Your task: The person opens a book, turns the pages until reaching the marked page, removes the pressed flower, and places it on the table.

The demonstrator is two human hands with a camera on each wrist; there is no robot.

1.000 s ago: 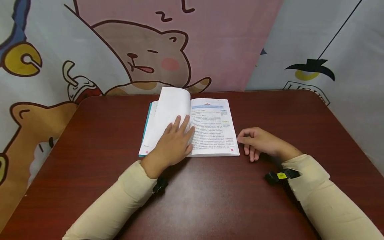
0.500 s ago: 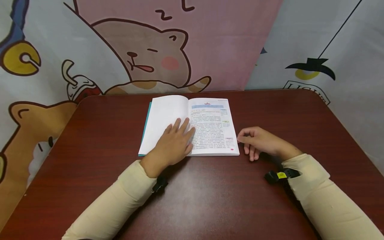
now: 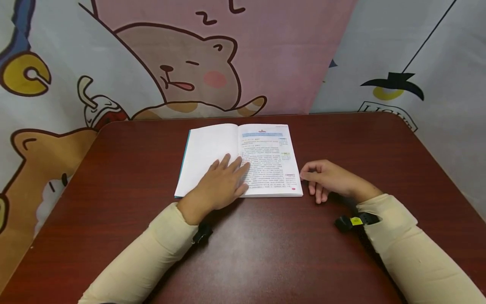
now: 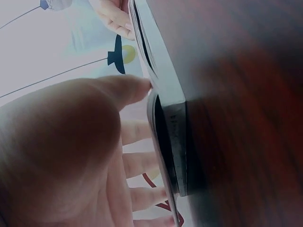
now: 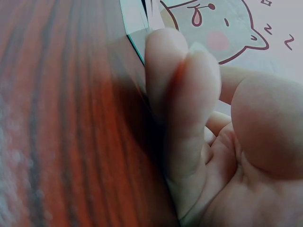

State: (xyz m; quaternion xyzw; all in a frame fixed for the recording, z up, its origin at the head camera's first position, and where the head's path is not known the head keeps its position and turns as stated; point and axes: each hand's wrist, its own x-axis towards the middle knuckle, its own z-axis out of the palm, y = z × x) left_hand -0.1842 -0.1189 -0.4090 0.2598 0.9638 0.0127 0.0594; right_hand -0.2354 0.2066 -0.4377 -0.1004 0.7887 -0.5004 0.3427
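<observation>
An open book (image 3: 265,162) lies on the table, its left page (image 3: 210,147) blank white and its right page printed with a blue heading band. My left hand (image 3: 216,185) rests across the lower middle of the spread, fingers straight and spread, thumb near the gutter. Seen from the left wrist, the same hand (image 4: 61,146) lies along the pages above the book's thick bottom edge (image 4: 163,71). At the book's right edge, my right hand (image 3: 326,179) rests with loosely curled fingers and holds nothing visible. Its curled fingers (image 5: 189,94) fill the right wrist view, near the book's corner (image 5: 135,28).
The dark red-brown table (image 3: 265,253) extends around the book on all sides. Behind its far edge hangs a cloth (image 3: 284,55) printed with cartoon animals. Black wrist straps (image 3: 353,223) show below the sleeves.
The left page, which stood raised beside the spine, has fallen flat to the left. My left hand has slid slightly down and right. The right hand stays in place.
</observation>
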